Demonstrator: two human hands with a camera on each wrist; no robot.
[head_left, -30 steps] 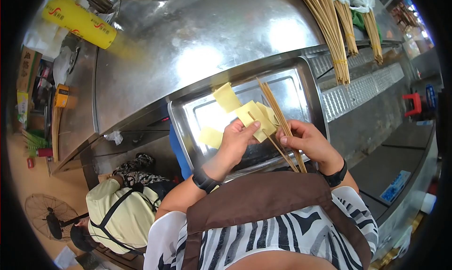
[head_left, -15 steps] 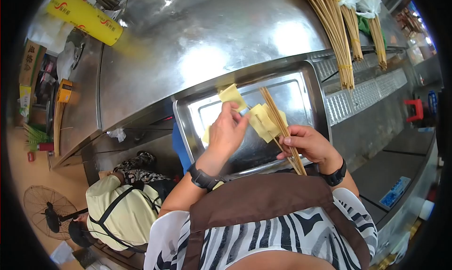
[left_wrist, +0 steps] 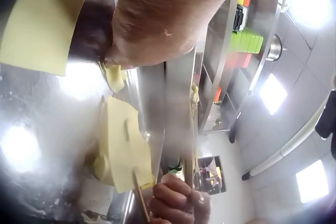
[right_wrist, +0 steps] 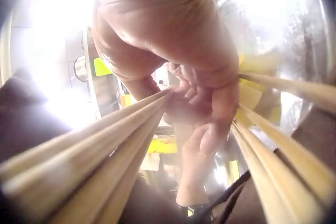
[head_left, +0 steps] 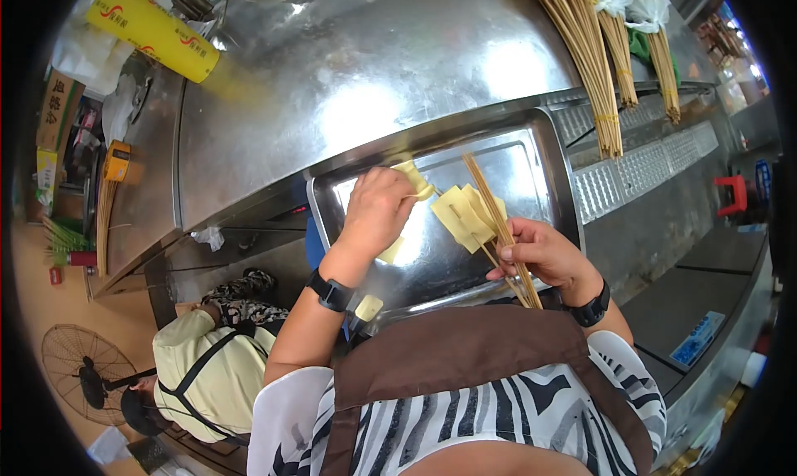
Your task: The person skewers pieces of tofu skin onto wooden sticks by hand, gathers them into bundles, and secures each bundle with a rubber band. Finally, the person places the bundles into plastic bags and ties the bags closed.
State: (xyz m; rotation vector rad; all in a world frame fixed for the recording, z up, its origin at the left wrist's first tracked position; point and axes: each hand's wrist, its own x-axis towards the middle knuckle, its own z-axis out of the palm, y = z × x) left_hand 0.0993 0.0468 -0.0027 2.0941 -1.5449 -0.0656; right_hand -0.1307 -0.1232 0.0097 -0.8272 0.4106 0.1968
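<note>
My left hand (head_left: 378, 210) pinches a bent yellow sheet (head_left: 413, 180) over the metal tray; the left wrist view has this hand (left_wrist: 157, 24) with the sheet's edge (left_wrist: 115, 77) under its fingertips. Several thin wooden sticks (head_left: 490, 194) are gripped in my right hand (head_left: 540, 252). One stick passes through folded yellow sheets (head_left: 461, 219), and its tip points toward the bent sheet; whether it pierces that sheet I cannot tell. In the right wrist view, sticks (right_wrist: 105, 150) fan out on both sides of the right hand (right_wrist: 168, 40).
The tray (head_left: 564, 177) lies against the steel counter (head_left: 274, 86). Another yellow sheet (head_left: 392, 250) lies in it, and a small yellow piece (head_left: 369, 308) is by its near edge. Stick bundles (head_left: 581, 53) and a yellow roll (head_left: 154, 32) lie on the counter. A person (head_left: 207, 368) is at left.
My left hand has let go of the pierced sheets, moved left and taken hold of the upper-left sheet, which is now bent. The right hand keeps its grip on the sticks.
</note>
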